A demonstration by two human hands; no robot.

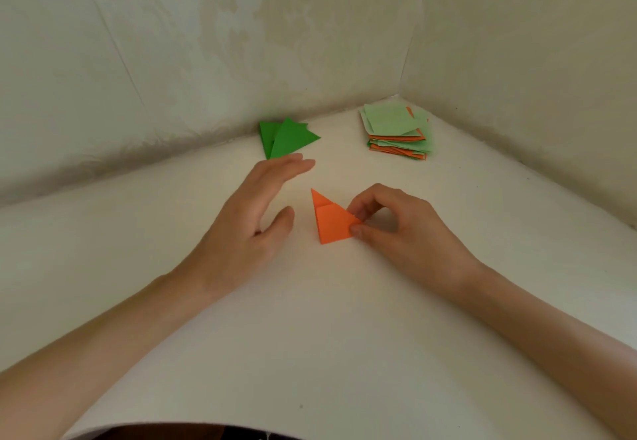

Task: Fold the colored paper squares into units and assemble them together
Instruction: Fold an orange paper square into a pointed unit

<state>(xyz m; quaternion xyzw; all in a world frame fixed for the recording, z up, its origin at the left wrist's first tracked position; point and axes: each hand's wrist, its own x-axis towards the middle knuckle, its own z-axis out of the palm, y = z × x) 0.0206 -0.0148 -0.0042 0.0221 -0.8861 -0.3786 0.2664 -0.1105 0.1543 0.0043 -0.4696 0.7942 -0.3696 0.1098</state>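
Observation:
A folded orange paper unit [331, 220], triangular with a small flap near its top point, lies on the white table [310, 319] in the middle. My right hand [403, 229] pinches its right corner between thumb and fingertips. My left hand [251, 219] hovers just left of the orange unit with straight fingers and holds nothing. Two folded green triangular units [284, 138] lie overlapping behind my left hand, near the wall. A stack of pale green and orange paper squares [398, 132] sits at the back right corner.
Patterned cream walls [206, 43] close in the table at the back and the right, meeting in a corner behind the stack. The table's near edge [172, 427] curves across the bottom of the view.

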